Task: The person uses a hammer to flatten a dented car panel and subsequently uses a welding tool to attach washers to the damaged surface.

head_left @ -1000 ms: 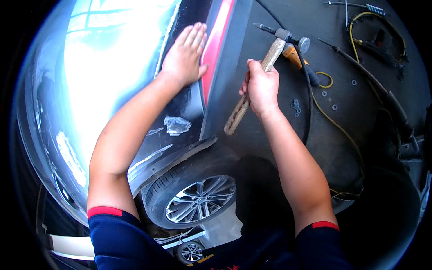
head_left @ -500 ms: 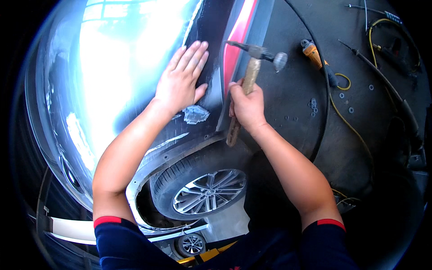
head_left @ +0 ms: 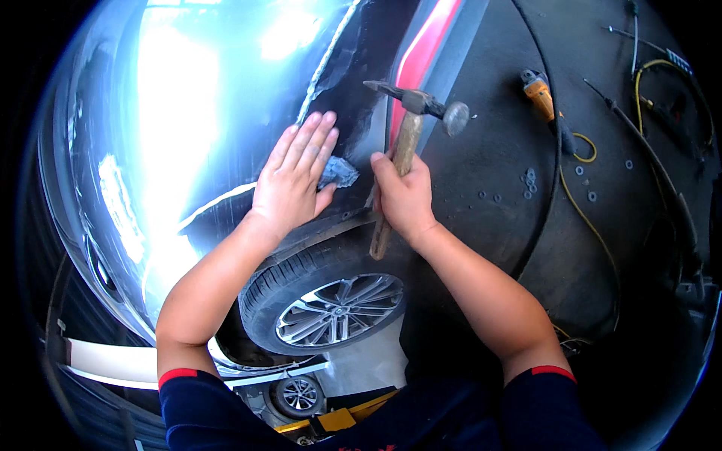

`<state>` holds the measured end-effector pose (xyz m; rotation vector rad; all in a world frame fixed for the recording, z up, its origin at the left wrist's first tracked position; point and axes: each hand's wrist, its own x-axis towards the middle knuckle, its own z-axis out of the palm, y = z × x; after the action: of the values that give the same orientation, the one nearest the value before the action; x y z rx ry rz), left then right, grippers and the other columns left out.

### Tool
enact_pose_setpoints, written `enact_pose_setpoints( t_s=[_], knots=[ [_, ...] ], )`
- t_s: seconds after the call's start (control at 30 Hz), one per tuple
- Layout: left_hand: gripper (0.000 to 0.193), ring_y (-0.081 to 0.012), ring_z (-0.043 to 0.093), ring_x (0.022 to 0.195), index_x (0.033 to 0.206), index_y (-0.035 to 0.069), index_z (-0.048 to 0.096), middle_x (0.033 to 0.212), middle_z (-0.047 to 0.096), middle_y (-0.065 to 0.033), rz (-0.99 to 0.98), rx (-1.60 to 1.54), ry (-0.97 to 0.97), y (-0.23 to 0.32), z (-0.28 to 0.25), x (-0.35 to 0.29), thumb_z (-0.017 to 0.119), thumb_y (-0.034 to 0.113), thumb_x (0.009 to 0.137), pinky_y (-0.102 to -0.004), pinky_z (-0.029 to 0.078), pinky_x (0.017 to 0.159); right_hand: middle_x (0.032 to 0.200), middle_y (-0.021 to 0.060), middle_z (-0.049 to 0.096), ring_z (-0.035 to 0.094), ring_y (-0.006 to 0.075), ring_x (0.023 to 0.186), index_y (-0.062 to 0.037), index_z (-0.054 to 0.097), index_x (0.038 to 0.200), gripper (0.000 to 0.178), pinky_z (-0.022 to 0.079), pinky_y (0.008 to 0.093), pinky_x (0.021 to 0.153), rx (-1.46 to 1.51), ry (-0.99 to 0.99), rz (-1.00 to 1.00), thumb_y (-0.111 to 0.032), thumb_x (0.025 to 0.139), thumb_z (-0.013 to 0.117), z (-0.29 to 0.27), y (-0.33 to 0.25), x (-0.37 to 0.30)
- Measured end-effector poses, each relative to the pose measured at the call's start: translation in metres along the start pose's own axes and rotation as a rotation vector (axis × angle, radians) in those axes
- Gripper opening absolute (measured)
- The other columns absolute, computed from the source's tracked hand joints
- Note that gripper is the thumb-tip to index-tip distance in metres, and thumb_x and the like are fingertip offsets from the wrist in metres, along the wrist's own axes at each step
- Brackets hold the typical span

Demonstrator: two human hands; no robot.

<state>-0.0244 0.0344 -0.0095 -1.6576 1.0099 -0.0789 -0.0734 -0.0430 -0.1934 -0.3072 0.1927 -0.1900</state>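
Note:
My left hand [head_left: 295,174] lies flat on the dark, shiny car body panel [head_left: 248,128], its fingers stretched out toward the top. Beside its thumb is a rough, greyish sanded patch [head_left: 340,173] in the paint. A long pale scraped line [head_left: 325,68] runs up from the fingertips. In my right hand [head_left: 406,197] is a hammer [head_left: 407,143], gripped around its wooden handle. The metal head, with a pointed end and a round face, is raised near the red tail light [head_left: 423,56]. Below both hands shows the car wheel [head_left: 340,312] in its arch.
On the dark floor at right lie an orange angle grinder [head_left: 540,98], a black hose [head_left: 553,150], several washers [head_left: 530,180] and a yellow cord [head_left: 590,214]. A loose wheel [head_left: 299,395] and a yellow metal part [head_left: 338,421] are at the bottom. A white panel piece [head_left: 113,362] sits lower left.
My left hand has slid down the panel toward the wheel arch, now beside the sanded patch. The hammer, still in my right hand, has shifted slightly down and left. The whole view has shifted a little.

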Motion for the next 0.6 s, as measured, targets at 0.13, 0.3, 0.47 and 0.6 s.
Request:
enact_pose_setpoints(
  t_s=[0.13,0.3,0.47,0.6],
  knots=[
    [0.088,-0.0279,0.012,0.16,0.157,0.002,0.037,0.171,0.021,-0.0132,-0.064,-0.07,0.115,0.01,0.005,0.028,0.062,0.05,0.088,-0.043,0.009,0.13,0.067,-0.0028,0.054,0.051,0.006,0.057,-0.0065,0.056,0.083,0.022,0.043,0.0263,0.051,-0.116,-0.035,-0.159,-0.014,0.1,0.067,-0.005,0.012,-0.002],
    [0.089,-0.0268,0.012,0.16,0.158,0.002,0.036,0.172,0.02,-0.0117,-0.141,-0.118,0.169,0.028,0.021,0.015,0.061,0.052,0.089,-0.0431,0.006,0.13,0.062,-0.0023,0.053,0.049,0.0062,0.049,-0.0075,0.054,0.083,0.023,0.039,0.0242,0.043,-0.306,-0.021,-0.323,-0.015,0.102,0.066,-0.023,0.024,0.014],
    [0.092,-0.0241,0.01,0.161,0.162,0.009,0.03,0.173,0.02,-0.0076,-0.28,-0.173,0.141,0.029,0.034,-0.033,0.062,0.053,0.088,-0.0435,0.004,0.13,0.065,-0.0047,0.051,0.046,0.0046,0.06,-0.0071,0.053,0.075,0.032,0.039,0.024,0.055,-0.486,-0.104,-0.543,-0.016,0.102,0.067,-0.025,0.002,0.023],
    [0.095,-0.0282,0.016,0.16,0.163,0.008,0.029,0.172,0.021,-0.0101,-0.474,-0.22,0.268,0.001,0.017,-0.045,0.071,0.039,0.084,-0.0477,0.013,0.128,0.069,-0.0045,0.053,0.046,0.0054,0.064,-0.005,0.059,0.079,0.026,0.041,0.0257,0.06,-0.498,-0.147,-0.562,-0.015,0.101,0.069,-0.02,0.006,0.025]
  ],
)
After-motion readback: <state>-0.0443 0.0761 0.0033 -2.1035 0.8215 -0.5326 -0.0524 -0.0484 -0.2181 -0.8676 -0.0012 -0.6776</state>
